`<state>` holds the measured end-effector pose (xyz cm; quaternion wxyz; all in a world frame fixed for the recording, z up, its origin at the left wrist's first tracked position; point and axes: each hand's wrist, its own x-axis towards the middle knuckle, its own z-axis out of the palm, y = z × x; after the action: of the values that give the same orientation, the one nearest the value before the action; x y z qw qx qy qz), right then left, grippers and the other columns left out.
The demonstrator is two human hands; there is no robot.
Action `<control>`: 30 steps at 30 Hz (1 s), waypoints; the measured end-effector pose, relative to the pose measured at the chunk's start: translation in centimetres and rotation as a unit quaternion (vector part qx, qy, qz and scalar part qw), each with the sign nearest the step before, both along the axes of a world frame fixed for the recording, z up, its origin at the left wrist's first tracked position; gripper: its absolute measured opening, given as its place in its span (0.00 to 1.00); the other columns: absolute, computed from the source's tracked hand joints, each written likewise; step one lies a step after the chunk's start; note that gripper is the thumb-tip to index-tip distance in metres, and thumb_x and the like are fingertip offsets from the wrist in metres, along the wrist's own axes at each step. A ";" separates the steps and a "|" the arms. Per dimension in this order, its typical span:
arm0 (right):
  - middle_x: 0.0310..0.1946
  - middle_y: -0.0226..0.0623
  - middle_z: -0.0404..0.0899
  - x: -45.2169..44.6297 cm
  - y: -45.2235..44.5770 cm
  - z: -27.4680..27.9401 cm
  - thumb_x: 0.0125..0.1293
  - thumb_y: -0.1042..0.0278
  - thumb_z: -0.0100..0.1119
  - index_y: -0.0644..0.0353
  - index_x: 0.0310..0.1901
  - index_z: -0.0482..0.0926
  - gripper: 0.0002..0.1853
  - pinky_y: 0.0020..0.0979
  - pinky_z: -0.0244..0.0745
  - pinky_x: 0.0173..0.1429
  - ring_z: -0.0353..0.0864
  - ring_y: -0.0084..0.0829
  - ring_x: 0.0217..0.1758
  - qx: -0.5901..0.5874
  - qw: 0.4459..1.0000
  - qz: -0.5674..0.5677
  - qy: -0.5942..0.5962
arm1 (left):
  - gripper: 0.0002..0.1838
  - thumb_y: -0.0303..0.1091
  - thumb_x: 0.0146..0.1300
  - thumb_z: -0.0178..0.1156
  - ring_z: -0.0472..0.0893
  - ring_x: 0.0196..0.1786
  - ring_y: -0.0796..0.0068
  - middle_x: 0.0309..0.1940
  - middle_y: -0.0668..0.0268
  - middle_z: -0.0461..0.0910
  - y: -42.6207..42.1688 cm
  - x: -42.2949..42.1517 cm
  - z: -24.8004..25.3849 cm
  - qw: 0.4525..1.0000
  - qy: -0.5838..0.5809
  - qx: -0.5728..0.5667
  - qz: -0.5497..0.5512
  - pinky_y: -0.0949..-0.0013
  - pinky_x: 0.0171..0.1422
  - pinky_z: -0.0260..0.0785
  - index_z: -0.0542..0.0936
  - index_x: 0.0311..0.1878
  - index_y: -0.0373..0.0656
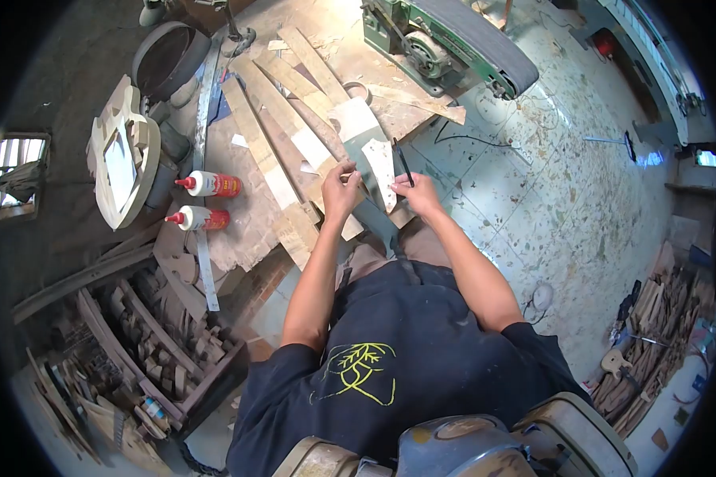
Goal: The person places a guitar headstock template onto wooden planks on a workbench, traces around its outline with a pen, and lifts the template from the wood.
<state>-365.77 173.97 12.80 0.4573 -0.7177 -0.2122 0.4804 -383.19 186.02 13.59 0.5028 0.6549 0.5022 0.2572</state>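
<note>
My right hand (pixel 418 197) is closed around a slim black pen (pixel 404 161) that points away from me. Its fingertips also touch the lower end of a narrow, tapered white piece (pixel 381 168), which looks like a template with small dark marks. To the left, my left hand (pixel 340 191) is closed in a pinch; whatever its fingertips hold is too small to make out. Beneath and beyond the hands lie wooden boards, one with a white patch (pixel 355 119) on its face. Another long board (pixel 254 143) lies left of my left hand.
Two red-and-white glue bottles (pixel 215 184) lie on the bench at left, near a long metal ruler (pixel 204 143). A guitar-shaped wooden body (pixel 148 159) is further left. A green belt sander (pixel 453 48) stands beyond. Wood scraps fill a crate (pixel 207 389) at lower left.
</note>
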 end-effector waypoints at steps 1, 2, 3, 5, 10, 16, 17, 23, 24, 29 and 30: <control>0.38 0.37 0.89 0.1 0.5 -0.1 0.64 0.71 0.72 0.66 0.44 0.85 0.10 0.28 0.79 0.50 0.86 0.24 0.41 -0.007 1.000 0.006 -0.001 | 0.16 0.32 0.68 0.66 0.88 0.43 0.70 0.45 0.56 0.89 0.3 0.3 -0.3 1.000 0.002 0.004 -0.001 0.66 0.50 0.79 0.85 0.56 0.36; 0.39 0.37 0.89 0.2 0.8 -0.2 0.64 0.71 0.72 0.66 0.45 0.85 0.11 0.28 0.79 0.51 0.86 0.24 0.41 -0.014 1.000 0.013 -0.003 | 0.16 0.32 0.68 0.66 0.88 0.42 0.70 0.45 0.56 0.89 0.6 0.8 -0.6 1.000 -0.006 0.004 0.002 0.66 0.49 0.80 0.85 0.56 0.36; 0.39 0.38 0.89 0.6 0.5 -0.8 0.64 0.71 0.73 0.66 0.45 0.85 0.11 0.29 0.79 0.50 0.87 0.25 0.42 -0.005 1.000 0.018 -0.009 | 0.16 0.32 0.68 0.67 0.88 0.41 0.70 0.44 0.56 0.89 0.7 1.1 -1.0 1.000 -0.014 0.002 0.009 0.66 0.47 0.80 0.85 0.55 0.36; 0.40 0.39 0.90 0.8 0.8 -2.0 0.64 0.70 0.74 0.66 0.45 0.85 0.12 0.29 0.80 0.50 0.87 0.27 0.43 0.030 0.998 0.057 -0.011 | 0.14 0.33 0.68 0.66 0.87 0.34 0.71 0.40 0.57 0.89 0.8 0.7 -0.3 0.999 -0.019 0.012 0.025 0.66 0.40 0.80 0.85 0.52 0.34; 0.41 0.38 0.89 -1.8 2.2 2.2 0.66 0.70 0.73 0.68 0.51 0.84 0.15 0.29 0.80 0.51 0.87 0.26 0.46 0.056 0.986 0.144 0.070 | 0.15 0.38 0.72 0.67 0.83 0.36 0.80 0.37 0.67 0.87 -0.3 -1.8 0.2 0.981 -0.114 -0.133 0.085 0.71 0.38 0.77 0.86 0.51 0.36; 0.34 0.32 0.88 -4.8 6.8 8.4 0.72 0.63 0.67 0.64 0.48 0.84 0.12 0.23 0.69 0.29 0.74 0.15 0.24 0.058 0.962 0.224 0.144 | 0.14 0.38 0.72 0.68 0.77 0.33 0.87 0.35 0.75 0.84 5.5 -12.5 12.4 0.965 -0.095 0.073 0.233 0.76 0.37 0.71 0.86 0.49 0.35; 0.33 0.31 0.88 -4.6 7.0 8.9 0.73 0.61 0.66 0.64 0.47 0.84 0.12 0.21 0.65 0.24 0.70 0.13 0.20 0.044 0.961 0.228 0.148 | 0.16 0.39 0.71 0.69 0.78 0.34 0.85 0.36 0.71 0.86 6.7 -14.9 17.4 0.950 -0.020 0.149 0.273 0.75 0.39 0.72 0.86 0.52 0.34; 0.30 0.30 0.87 -2.4 6.0 9.9 0.74 0.60 0.64 0.61 0.45 0.84 0.11 0.20 0.54 0.19 0.61 0.11 0.15 0.030 0.977 0.199 0.068 | 0.20 0.43 0.64 0.69 0.88 0.43 0.66 0.41 0.54 0.90 18.5 -31.0 28.2 0.824 0.216 0.282 0.442 0.65 0.51 0.78 0.89 0.55 0.42; 0.29 0.30 0.87 -1.6 5.3 9.5 0.74 0.61 0.64 0.61 0.45 0.84 0.11 0.21 0.54 0.19 0.61 0.11 0.15 0.021 0.982 0.180 0.061 | 0.20 0.44 0.63 0.69 0.88 0.47 0.58 0.42 0.52 0.90 20.4 -32.7 28.0 0.820 0.239 0.260 0.451 0.60 0.55 0.78 0.89 0.54 0.44; 0.28 0.30 0.86 1.5 -0.8 9.8 0.76 0.59 0.62 0.61 0.45 0.84 0.13 0.21 0.54 0.19 0.61 0.12 0.16 -0.009 0.997 0.069 0.024 | 0.22 0.49 0.59 0.70 0.87 0.58 0.54 0.51 0.54 0.89 31.2 -41.2 22.8 0.826 0.330 0.199 0.410 0.57 0.62 0.78 0.90 0.54 0.49; 0.28 0.30 0.85 1.9 -2.6 10.1 0.77 0.57 0.60 0.60 0.46 0.84 0.13 0.21 0.53 0.19 0.61 0.11 0.17 -0.014 0.999 0.042 0.022 | 0.24 0.51 0.58 0.70 0.87 0.57 0.55 0.51 0.55 0.89 31.9 -41.0 22.7 0.821 0.364 0.188 0.397 0.57 0.62 0.78 0.90 0.55 0.51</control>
<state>-363.90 171.37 22.95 0.4314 -0.7038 -0.2252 0.5176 -424.17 217.94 36.34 0.0048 0.5264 0.8071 0.2675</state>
